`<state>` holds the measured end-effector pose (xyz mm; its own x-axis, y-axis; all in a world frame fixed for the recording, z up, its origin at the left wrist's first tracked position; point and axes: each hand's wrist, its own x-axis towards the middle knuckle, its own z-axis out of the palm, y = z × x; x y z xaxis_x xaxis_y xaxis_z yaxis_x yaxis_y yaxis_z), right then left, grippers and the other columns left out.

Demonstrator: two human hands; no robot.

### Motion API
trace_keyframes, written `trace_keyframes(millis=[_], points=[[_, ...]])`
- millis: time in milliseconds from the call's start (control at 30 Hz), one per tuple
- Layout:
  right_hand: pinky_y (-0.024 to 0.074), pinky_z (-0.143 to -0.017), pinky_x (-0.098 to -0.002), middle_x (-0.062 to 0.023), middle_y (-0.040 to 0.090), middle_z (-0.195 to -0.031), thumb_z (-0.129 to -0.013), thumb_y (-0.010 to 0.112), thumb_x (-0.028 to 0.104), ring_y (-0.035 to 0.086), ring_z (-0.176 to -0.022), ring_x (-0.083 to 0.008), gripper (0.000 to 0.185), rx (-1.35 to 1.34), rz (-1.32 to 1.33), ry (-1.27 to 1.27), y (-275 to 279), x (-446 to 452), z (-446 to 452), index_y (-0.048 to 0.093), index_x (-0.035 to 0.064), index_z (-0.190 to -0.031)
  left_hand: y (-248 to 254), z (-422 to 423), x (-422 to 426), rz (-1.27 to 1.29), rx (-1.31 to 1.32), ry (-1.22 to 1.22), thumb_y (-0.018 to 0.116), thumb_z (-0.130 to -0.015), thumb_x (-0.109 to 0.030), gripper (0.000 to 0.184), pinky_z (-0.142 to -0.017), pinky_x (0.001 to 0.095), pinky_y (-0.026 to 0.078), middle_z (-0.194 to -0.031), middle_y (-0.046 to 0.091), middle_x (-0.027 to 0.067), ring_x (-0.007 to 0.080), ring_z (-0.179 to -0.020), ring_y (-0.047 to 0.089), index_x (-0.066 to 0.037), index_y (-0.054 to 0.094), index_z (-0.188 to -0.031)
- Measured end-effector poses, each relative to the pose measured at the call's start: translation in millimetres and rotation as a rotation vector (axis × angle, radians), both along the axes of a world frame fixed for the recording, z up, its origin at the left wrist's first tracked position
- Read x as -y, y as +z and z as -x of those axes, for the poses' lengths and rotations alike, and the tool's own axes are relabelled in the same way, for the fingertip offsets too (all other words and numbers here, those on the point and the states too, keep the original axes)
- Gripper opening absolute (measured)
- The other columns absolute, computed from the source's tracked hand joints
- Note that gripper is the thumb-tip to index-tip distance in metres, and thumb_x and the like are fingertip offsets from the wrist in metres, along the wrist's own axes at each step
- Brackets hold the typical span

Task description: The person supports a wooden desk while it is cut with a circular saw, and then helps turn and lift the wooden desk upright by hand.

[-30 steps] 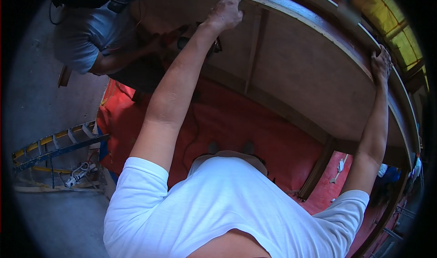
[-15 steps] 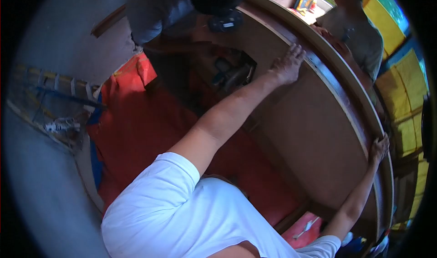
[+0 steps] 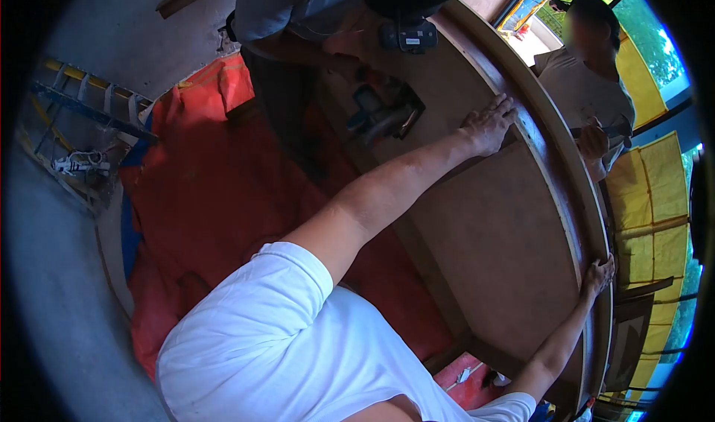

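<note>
A large wooden frame with a brown panel (image 3: 499, 236) stretches from the upper middle to the lower right. My left hand (image 3: 490, 128) lies on its inner rim, fingers extended across the edge and not wrapped round it. Lower down, my right hand (image 3: 598, 275) grips the frame's outer rail (image 3: 538, 100), its fingers bent over the edge. A co-worker in a grey shirt (image 3: 287, 8) leans over the frame's far left part, a hand at a power tool (image 3: 380, 115) beside the panel. The tool's contact with the panel is unclear.
A second person (image 3: 588, 87) stands beyond the rail, holding something dark. Red sheeting (image 3: 201, 191) covers the floor. At the left are a ladder (image 3: 93, 109) and a white cord bundle (image 3: 80, 163). Yellow sheeting (image 3: 652, 191) hangs at the right.
The view has turned to the right, and the second person has come into fuller view. My left hand has shifted along the rim towards my right hand. Both hands remain at the frame.
</note>
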<state>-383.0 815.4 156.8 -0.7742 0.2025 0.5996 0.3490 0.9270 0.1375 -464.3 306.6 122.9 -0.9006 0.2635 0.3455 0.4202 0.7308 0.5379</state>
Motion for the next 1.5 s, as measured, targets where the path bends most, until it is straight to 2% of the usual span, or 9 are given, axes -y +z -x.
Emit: trace_keyframes(millis=[133, 233, 333, 400, 533, 1000, 1133, 1233, 1500], points=[[0.0304, -0.105, -0.0413, -0.0171, 0.047, -0.131, -0.087, 0.050, 0.021, 0.040, -0.125, -0.0309, 0.047, 0.006, 0.007, 0.004, 4, 6, -3, 0.044, 0.0051, -0.130, 0, 1, 1, 0.010, -0.011, -0.006, 0.044, -0.084, -0.009, 0.061, -0.106, 0.0547, 0.029, -0.152, 0.013, 0.0076, 0.0242, -0.142, 0.006, -0.011, 0.027, -0.142], [0.0301, -0.105, -0.0412, -0.0174, 0.046, -0.132, -0.088, 0.050, 0.022, 0.040, -0.125, -0.0310, 0.046, 0.013, 0.002, 0.001, 3, 3, -2, 0.044, 0.0043, -0.130, -5, 8, -2, 0.089, -0.050, 0.033, 0.048, -0.085, -0.013, 0.061, -0.103, 0.0494, 0.035, -0.153, 0.011, 0.0075, 0.0237, -0.142, 0.007, -0.011, 0.027, -0.142], [0.0293, -0.105, -0.0410, -0.0173, 0.046, -0.132, -0.089, 0.048, 0.024, 0.039, -0.126, -0.0310, 0.047, 0.018, 0.000, -0.004, 2, -2, 0, 0.043, 0.0038, -0.131, 4, -1, 2, -0.008, 0.008, 0.001, 0.042, -0.083, -0.007, 0.060, -0.106, 0.0536, 0.029, -0.153, 0.012, 0.0072, 0.0228, -0.142, 0.006, -0.011, 0.028, -0.142], [0.0276, -0.106, -0.0406, -0.0164, 0.045, -0.134, -0.090, 0.046, 0.027, 0.037, -0.127, -0.0308, 0.049, 0.045, 0.006, -0.030, 3, 0, 0, 0.041, 0.0041, -0.133, 6, -3, 2, -0.002, 0.023, 0.001, 0.041, -0.083, -0.006, 0.060, -0.106, 0.0533, 0.029, -0.153, 0.012, 0.0071, 0.0226, -0.142, 0.005, -0.011, 0.028, -0.142], [0.0299, -0.105, -0.0413, -0.0182, 0.046, -0.131, -0.088, 0.049, 0.023, 0.039, -0.125, -0.0311, 0.046, 0.021, 0.019, -0.020, 7, 8, -2, 0.044, 0.0038, -0.130, 2, 1, -1, -0.004, 0.011, 0.001, 0.040, -0.084, -0.007, 0.060, -0.106, 0.0537, 0.028, -0.153, 0.011, 0.0070, 0.0225, -0.142, 0.005, -0.011, 0.027, -0.143], [0.0295, -0.105, -0.0404, -0.0166, 0.046, -0.133, -0.089, 0.048, 0.028, 0.038, -0.127, -0.0303, 0.048, 0.021, -0.027, -0.015, 5, 5, -2, 0.043, 0.0049, -0.131, 1, 2, 0, 0.033, -0.028, 0.009, 0.043, -0.084, -0.011, 0.061, -0.110, 0.0451, 0.025, -0.152, 0.013, 0.0099, 0.0245, -0.142, 0.006, -0.010, 0.026, -0.143], [0.0298, -0.105, -0.0404, -0.0162, 0.046, -0.132, -0.088, 0.050, 0.027, 0.039, -0.126, -0.0302, 0.049, 0.002, 0.012, -0.023, 5, 10, -5, 0.044, 0.0048, -0.131, -10, 11, -3, 0.050, -0.119, 0.002, 0.043, -0.083, -0.009, 0.061, -0.111, 0.0430, 0.023, -0.152, 0.015, 0.0106, 0.0247, -0.142, 0.006, -0.010, 0.027, -0.142], [0.0301, -0.104, -0.0403, -0.0162, 0.046, -0.132, -0.087, 0.051, 0.026, 0.040, -0.126, -0.0302, 0.049, 0.009, 0.006, -0.027, 3, 2, -1, 0.044, 0.0047, -0.131, -6, 6, -1, 0.013, -0.093, 0.002, 0.044, -0.082, -0.009, 0.062, -0.112, 0.0416, 0.022, -0.151, 0.016, 0.0111, 0.0250, -0.141, 0.008, -0.009, 0.028, -0.142], [0.0281, -0.105, -0.0431, -0.0149, 0.046, -0.132, -0.087, 0.051, 0.027, 0.040, -0.126, -0.0298, 0.048, 0.003, 0.021, -0.026, -1, -10, 5, 0.045, 0.0081, -0.131, -7, 9, -2, 0.032, -0.105, 0.010, 0.045, -0.081, -0.010, 0.062, -0.111, 0.0467, 0.023, -0.151, 0.018, 0.0112, 0.0249, -0.141, 0.010, -0.009, 0.028, -0.142]])
